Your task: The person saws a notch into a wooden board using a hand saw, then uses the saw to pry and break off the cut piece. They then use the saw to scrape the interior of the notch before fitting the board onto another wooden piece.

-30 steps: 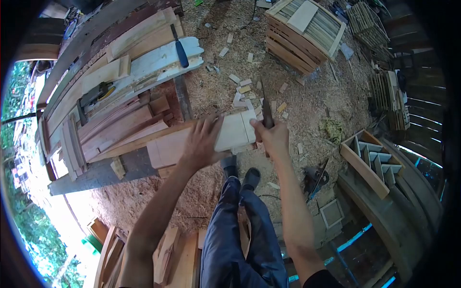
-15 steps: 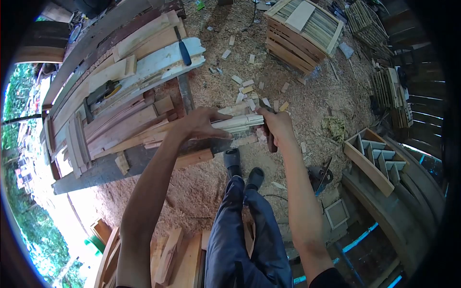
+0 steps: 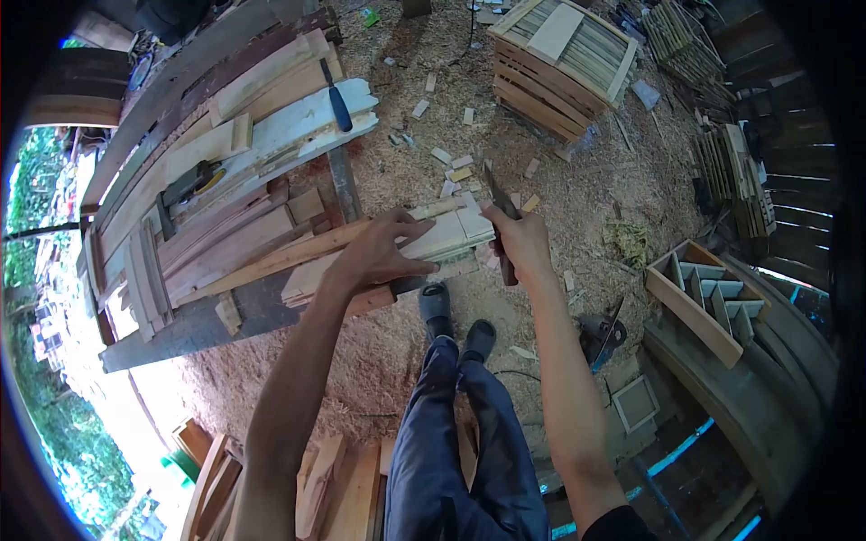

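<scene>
My left hand [image 3: 379,251] grips a pale wooden board [image 3: 442,233], thumb and fingers spread over its two long edges. The board sticks out past the workbench [image 3: 262,311] on the left, and a thin line crosses it near its right end. My right hand [image 3: 523,245] is closed around a long, narrow, dark brown tool [image 3: 502,194], whose exact kind I cannot tell. One end of the tool points away from me, and the other shows below my fist. This hand is right at the board's end.
A blue-handled chisel [image 3: 339,108] lies on a white board among planks. Small wood offcuts [image 3: 461,174] litter the shavings-covered floor. A slatted crate [image 3: 550,99] stands ahead, a compartmented wooden box [image 3: 699,302] at right. A dark power tool [image 3: 602,334] rests near my feet.
The board has turned in my left hand, so its broad face now shows instead of its narrow edge. My right hand still holds the dark tool, which has tilted slightly.
</scene>
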Action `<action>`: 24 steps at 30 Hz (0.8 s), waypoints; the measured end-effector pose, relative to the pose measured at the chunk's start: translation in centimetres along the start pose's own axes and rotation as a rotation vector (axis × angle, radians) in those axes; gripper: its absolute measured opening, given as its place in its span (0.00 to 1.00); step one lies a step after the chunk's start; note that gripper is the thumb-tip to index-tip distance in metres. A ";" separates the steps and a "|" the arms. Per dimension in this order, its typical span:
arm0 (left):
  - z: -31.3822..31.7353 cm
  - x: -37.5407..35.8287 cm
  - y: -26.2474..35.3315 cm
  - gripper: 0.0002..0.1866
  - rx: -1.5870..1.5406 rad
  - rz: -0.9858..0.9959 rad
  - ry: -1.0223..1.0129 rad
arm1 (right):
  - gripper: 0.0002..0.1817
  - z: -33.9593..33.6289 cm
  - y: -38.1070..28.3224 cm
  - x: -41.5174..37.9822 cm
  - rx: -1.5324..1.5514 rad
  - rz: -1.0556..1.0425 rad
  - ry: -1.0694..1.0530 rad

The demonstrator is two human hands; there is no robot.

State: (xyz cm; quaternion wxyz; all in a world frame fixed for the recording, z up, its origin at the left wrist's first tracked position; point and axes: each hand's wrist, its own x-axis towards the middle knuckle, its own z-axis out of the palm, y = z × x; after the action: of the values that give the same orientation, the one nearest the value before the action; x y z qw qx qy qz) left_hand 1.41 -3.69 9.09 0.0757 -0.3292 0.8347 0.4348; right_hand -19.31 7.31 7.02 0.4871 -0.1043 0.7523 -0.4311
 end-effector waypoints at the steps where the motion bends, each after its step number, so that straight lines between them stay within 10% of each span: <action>1: 0.3 0.0 -0.1 0.37 0.001 -0.001 0.000 | 0.20 -0.1 0.3 -0.1 -0.013 -0.057 0.003; 13: 0.6 1.3 0.2 0.29 -0.130 -0.137 -0.216 | 0.20 -1.1 3.3 -0.1 0.052 -0.034 0.001; 15: 0.8 0.6 0.2 0.29 0.155 0.104 0.099 | 0.20 -1.1 3.6 -0.5 0.096 -0.055 -0.005; 24: 1.2 0.4 0.3 0.29 0.042 0.063 0.054 | 0.19 -1.3 2.0 -1.8 0.104 -0.135 -0.021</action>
State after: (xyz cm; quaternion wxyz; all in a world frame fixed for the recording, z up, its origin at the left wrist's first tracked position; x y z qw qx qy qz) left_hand 0.73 -2.83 8.44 0.0465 -0.3126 0.8555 0.4103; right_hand -18.95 10.27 6.85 0.4693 -0.1340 0.7151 -0.5004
